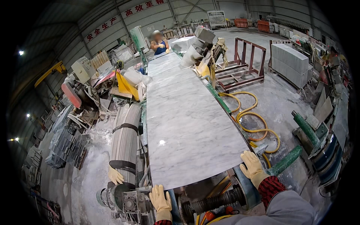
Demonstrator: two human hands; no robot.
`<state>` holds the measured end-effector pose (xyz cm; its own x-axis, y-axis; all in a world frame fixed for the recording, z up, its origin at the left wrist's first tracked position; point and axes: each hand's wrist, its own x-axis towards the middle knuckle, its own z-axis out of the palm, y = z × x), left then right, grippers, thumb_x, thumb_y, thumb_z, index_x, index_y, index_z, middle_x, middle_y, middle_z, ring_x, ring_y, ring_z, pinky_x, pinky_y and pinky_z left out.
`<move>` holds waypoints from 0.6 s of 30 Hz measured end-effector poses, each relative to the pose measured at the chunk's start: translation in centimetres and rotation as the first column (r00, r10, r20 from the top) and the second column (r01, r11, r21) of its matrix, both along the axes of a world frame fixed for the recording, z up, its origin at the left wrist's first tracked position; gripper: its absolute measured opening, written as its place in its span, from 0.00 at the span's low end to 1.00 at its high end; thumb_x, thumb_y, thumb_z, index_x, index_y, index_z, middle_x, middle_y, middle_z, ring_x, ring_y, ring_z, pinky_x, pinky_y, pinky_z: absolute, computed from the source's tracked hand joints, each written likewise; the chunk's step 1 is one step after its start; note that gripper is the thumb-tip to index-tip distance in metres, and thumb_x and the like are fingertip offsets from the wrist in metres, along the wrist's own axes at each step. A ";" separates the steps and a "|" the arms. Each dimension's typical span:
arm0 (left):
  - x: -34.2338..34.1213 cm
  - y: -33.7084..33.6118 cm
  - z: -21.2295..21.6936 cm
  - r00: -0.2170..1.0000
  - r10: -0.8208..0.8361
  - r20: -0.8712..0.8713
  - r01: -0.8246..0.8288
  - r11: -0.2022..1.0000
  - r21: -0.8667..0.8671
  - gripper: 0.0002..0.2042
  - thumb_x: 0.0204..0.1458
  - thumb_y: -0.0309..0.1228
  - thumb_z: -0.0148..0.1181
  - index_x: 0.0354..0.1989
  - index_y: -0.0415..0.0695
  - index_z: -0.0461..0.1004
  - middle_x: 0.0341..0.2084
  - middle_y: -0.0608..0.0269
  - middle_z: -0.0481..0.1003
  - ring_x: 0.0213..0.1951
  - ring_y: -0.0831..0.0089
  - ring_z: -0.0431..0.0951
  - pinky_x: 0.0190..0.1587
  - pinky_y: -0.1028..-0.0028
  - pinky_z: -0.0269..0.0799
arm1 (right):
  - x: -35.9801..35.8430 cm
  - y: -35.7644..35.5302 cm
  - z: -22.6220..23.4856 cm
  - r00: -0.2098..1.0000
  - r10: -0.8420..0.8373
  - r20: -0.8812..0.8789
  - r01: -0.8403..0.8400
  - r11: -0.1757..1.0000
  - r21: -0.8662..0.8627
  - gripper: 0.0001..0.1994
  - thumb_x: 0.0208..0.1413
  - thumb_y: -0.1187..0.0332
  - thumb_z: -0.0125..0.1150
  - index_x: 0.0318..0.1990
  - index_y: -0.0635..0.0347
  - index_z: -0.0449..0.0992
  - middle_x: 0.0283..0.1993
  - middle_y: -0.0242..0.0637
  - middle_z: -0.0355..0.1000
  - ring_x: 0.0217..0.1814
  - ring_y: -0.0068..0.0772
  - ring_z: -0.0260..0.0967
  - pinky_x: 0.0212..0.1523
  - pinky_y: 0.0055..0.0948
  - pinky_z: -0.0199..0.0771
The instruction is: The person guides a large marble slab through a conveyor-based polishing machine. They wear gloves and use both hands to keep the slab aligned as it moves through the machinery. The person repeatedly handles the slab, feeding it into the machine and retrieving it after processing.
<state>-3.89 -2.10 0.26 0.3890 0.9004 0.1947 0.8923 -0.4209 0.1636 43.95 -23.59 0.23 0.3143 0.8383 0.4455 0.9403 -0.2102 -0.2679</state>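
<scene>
Marble slab [187, 112], big one, white with grey veining, lies flat on a long work line and runs from the person's hands all the way up to another person [159, 44] in a blue top at the far end. Its surface is glossy enough to catch a lamp reflection near the close end.

Both hands wear pale yellow work gloves. The right hand [253, 168] rests flat at the slab's near right corner, fingers together and laid out straight, palm down on or right at the edge; a red-and-black checked cuff and grey sleeve run back from it. The left hand [161, 200] sits just below the slab's near edge, fingers pointing up toward the stone, loosely together, not gripping anything. I can't tell whether it's actually touching the slab or just short of it.

A third glove [115, 175] lies left of that on a grey ribbed roller [125, 140] with dark straps around it, which runs alongside the slab's left edge. Whether there's a hand in it I can't tell.

Right of the slab, a yellow hose [255, 120] coils on the wet grey floor, with green posts [305, 127] further right. Beyond it stand a rust-red metal rack [243, 65] and a stack of cut grey slabs [289, 63]. Below the near edge there's a dark threaded shaft [213, 202] and a motor housing [120, 197].
</scene>
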 end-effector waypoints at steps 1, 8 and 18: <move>-0.1 -0.1 -0.1 1.000 0.003 -0.001 -0.003 1.000 -0.002 0.26 0.70 0.41 0.59 0.74 0.48 0.68 0.76 0.43 0.67 0.78 0.43 0.62 0.80 0.42 0.51 | -0.1 0.0 0.0 1.000 -0.005 -0.004 0.005 1.000 -0.001 0.27 0.58 0.62 0.71 0.64 0.61 0.75 0.70 0.56 0.72 0.74 0.65 0.66 0.78 0.55 0.64; -0.2 -0.2 -0.2 0.999 -0.041 -0.006 0.042 0.995 0.087 0.26 0.67 0.38 0.62 0.71 0.45 0.68 0.72 0.41 0.69 0.74 0.42 0.65 0.75 0.41 0.58 | 0.0 -0.4 0.0 1.000 0.010 0.009 -0.010 1.000 0.004 0.28 0.58 0.62 0.72 0.64 0.60 0.75 0.71 0.57 0.72 0.73 0.64 0.66 0.76 0.55 0.65; -0.6 -0.6 -0.9 1.000 -0.002 0.005 0.002 0.999 0.035 0.26 0.70 0.41 0.60 0.74 0.46 0.68 0.75 0.41 0.67 0.77 0.42 0.63 0.79 0.41 0.52 | -0.2 -0.6 0.1 1.000 0.008 -0.018 -0.009 1.000 -0.006 0.28 0.58 0.61 0.72 0.65 0.59 0.75 0.71 0.56 0.71 0.73 0.64 0.66 0.76 0.55 0.65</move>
<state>-4.44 -2.68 -0.61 0.3899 0.8921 0.2281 0.8904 -0.4285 0.1536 43.72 -24.23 0.32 0.3151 0.8437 0.4347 0.9370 -0.2039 -0.2836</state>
